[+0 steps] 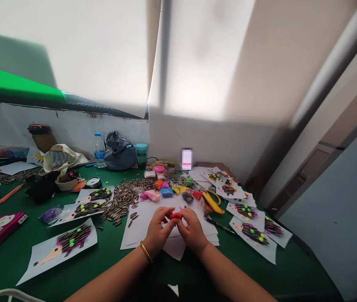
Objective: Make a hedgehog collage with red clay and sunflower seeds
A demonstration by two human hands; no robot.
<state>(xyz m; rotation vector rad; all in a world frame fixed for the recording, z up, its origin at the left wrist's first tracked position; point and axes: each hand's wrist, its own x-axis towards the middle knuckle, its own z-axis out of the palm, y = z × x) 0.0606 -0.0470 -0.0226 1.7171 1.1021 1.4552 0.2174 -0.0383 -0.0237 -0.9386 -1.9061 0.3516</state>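
Note:
Between my left hand (160,226) and my right hand (192,228) is a small lump of red modelling clay (175,216), pinched by the fingertips of both. The hands are over a stack of white paper (140,230), and a yellow bangle circles the left wrist. Behind them lie packets of coloured clay, among them a blue one (166,192), a pink one (151,195) and a red one (196,194). A pile of striped sunflower seeds (128,195) spreads to the left. A dark pen (221,225) rests to the right of my right hand.
Yellow scissors (213,202) lie behind the pen. Hedgehog pictures made with seeds (71,243) are on the left, with more hedgehog sheets (254,235) on the right. A blue bag (120,153), a water bottle (99,151) and a phone (187,159) stand along the wall.

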